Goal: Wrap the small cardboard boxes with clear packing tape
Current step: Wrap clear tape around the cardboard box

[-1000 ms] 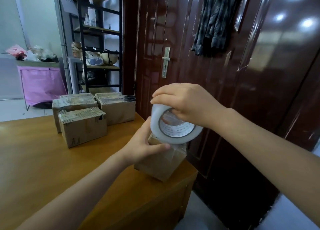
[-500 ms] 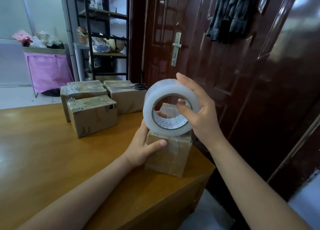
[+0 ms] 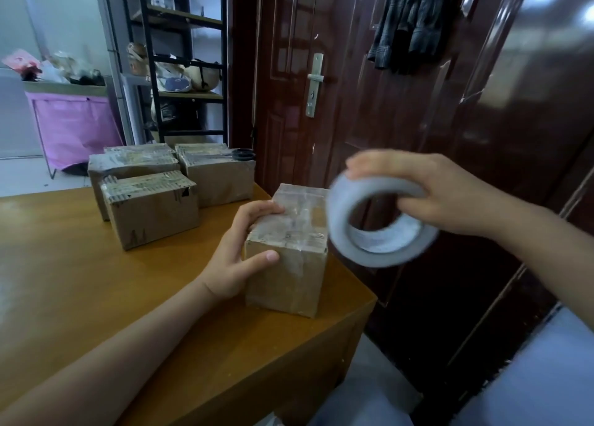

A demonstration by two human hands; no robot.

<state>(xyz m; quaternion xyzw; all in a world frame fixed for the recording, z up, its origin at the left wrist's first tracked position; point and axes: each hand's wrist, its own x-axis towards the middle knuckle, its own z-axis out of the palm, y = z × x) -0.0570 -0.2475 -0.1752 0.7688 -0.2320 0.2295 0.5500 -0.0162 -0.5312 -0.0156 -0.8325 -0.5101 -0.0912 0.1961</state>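
A small cardboard box (image 3: pixel 289 265) stands near the right corner of the wooden table (image 3: pixel 80 297), its top glossy with clear tape. My left hand (image 3: pixel 238 252) grips the box's left side, fingers over the top edge and thumb on the front face. My right hand (image 3: pixel 427 194) holds a roll of clear packing tape (image 3: pixel 376 223) in the air just right of the box, thumb through the core and fingers over the rim. The roll is blurred with motion.
Several more cardboard boxes (image 3: pixel 151 207) are grouped at the table's far side, with black scissors (image 3: pixel 241 154) lying on one. A dark red door (image 3: pixel 385 104) is close on the right, beyond the table edge. A black shelf rack (image 3: pixel 183 56) and pink bin (image 3: pixel 70 126) stand behind.
My right hand has carried the tape roll from on top of the box out to its right side, off the table edge. My left hand has kept its hold on the box.
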